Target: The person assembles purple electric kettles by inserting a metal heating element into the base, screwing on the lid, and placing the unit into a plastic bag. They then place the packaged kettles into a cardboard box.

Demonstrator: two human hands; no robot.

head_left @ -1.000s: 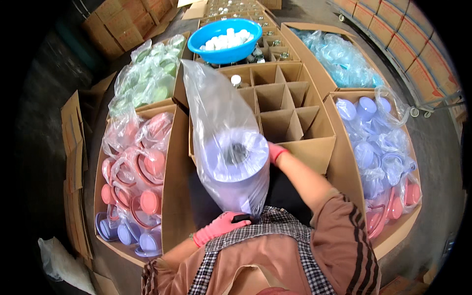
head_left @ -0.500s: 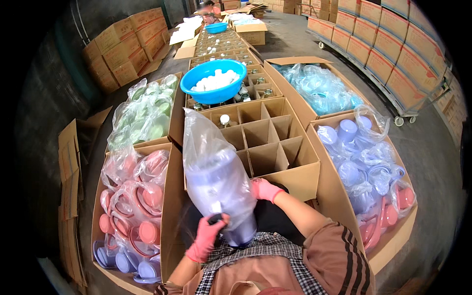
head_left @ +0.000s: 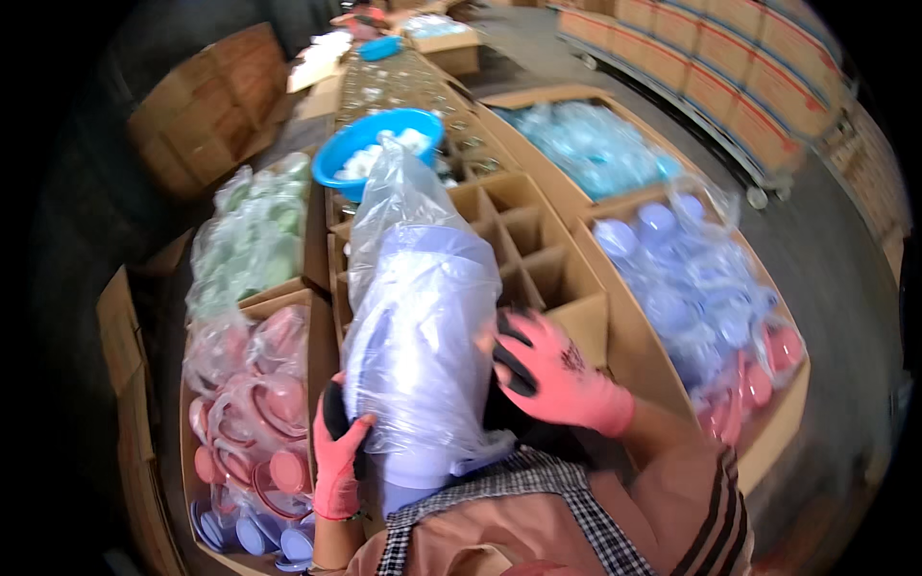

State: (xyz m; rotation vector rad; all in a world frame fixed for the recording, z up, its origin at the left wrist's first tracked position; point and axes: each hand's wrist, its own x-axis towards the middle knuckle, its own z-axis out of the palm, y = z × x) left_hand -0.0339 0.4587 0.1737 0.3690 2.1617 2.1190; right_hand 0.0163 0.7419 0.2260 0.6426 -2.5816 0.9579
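Note:
A large lavender thermos flask [head_left: 423,355] in a clear plastic bag [head_left: 394,197] stands tilted in front of my apron. My left hand [head_left: 336,446], in a pink glove with black fingertips, grips its lower left side, thumb and fingers apart around it. On the other side my right hand [head_left: 552,374], gloved alike, has curled fingers against the bag's edge; motion blurs them. The bag's loose upper end rises over the flask, before the blue basin. Beyond stands a divided carton [head_left: 576,326] with cardboard compartments.
A blue basin [head_left: 331,154] of white pieces sits on the row of cartons. At left are cartons of bagged green parts [head_left: 254,230] and pink parts [head_left: 274,398]; at right, bagged turquoise parts [head_left: 595,144] and lavender parts [head_left: 672,288]. A loaded cart [head_left: 711,144] and a person [head_left: 365,21] are farther off.
The bag now reaches down over most of the flask. My left hand has moved to the flask's left side, and my right hand has come up on its right. The view has shifted.

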